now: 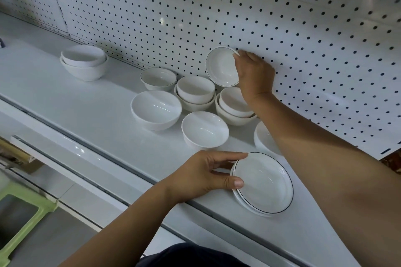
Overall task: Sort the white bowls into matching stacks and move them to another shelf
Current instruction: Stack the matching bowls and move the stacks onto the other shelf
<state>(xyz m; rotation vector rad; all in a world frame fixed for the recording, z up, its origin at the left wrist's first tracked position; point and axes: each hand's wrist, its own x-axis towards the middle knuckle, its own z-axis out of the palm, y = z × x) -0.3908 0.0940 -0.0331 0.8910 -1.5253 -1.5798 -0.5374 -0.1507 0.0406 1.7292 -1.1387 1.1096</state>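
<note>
White, shallow, thin dark line round the rim: one bowl [221, 67] pinched by its edge in the right hand [253, 76], lifted and tilted before the pegboard [282, 17]. Matching stack [263, 184] on the shelf [86, 102], gripped between thumb and fingers of the left hand [206, 176]. Between the hands, plain white bowls [156, 108], single and nested; farther left, another nested pair [84, 63].

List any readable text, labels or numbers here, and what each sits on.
None readable. The white bowls, the shelf and the pegboard carry no print.
The dark lines on the rimmed bowls are plain trim.
A dark mark at the pegboard's lower right edge is too small to read.
</note>
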